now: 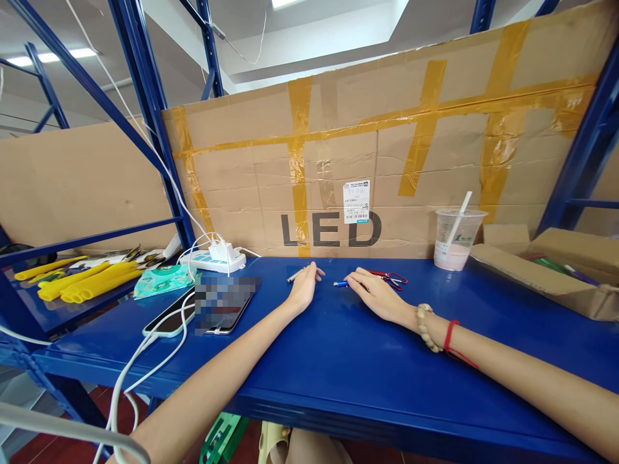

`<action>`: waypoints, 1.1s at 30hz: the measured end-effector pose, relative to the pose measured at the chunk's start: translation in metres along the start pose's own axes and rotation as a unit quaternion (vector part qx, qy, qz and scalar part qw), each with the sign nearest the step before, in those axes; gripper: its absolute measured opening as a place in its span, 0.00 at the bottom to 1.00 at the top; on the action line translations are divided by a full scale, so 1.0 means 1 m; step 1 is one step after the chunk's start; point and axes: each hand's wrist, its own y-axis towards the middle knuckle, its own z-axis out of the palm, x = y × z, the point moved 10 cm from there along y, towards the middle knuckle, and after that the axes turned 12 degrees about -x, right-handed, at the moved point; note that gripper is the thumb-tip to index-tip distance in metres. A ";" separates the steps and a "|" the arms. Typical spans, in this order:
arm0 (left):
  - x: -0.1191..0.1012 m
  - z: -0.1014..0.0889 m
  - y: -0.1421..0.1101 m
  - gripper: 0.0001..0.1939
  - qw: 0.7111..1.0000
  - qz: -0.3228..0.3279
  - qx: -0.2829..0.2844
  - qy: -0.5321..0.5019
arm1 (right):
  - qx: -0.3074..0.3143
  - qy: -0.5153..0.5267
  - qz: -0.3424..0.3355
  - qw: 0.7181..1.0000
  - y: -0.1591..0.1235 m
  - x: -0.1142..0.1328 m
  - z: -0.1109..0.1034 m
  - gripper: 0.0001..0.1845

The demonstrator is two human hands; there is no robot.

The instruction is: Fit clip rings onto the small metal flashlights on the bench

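My left hand [304,288] rests on the blue table [319,361] with its fingers curled. From its far side sticks out the end of a slim silver-grey rod [293,277], pen-like; the rest is hidden by the hand. Across a small gap, my right hand [374,293] has its fingers closed over a short blue stick with a silver tip [340,284], which looks like a pen. Just behind the right hand lies a red-handled tool [395,278], partly covered; its kind does not show clearly.
Two phones [169,314] with white cables lie left, near a power strip [213,259] and a green packet [164,281]. Yellow tubes [97,281] are further left. A plastic cup with straw [454,241] and an open carton [546,274] stand right. Taped cardboard [242,187] walls the back.
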 end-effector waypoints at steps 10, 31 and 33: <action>-0.003 0.000 -0.001 0.22 1.000 0.001 0.001 0.006 | 0.002 -0.009 -0.006 1.000 -0.001 0.000 -0.002 0.17; -0.001 0.002 0.000 0.23 1.000 0.013 0.001 0.001 | -0.026 -0.066 0.016 0.997 0.001 -0.001 -0.011 0.20; 0.000 0.003 0.001 0.23 1.000 0.014 0.003 0.001 | -0.025 -0.071 0.014 0.997 0.001 0.000 -0.011 0.21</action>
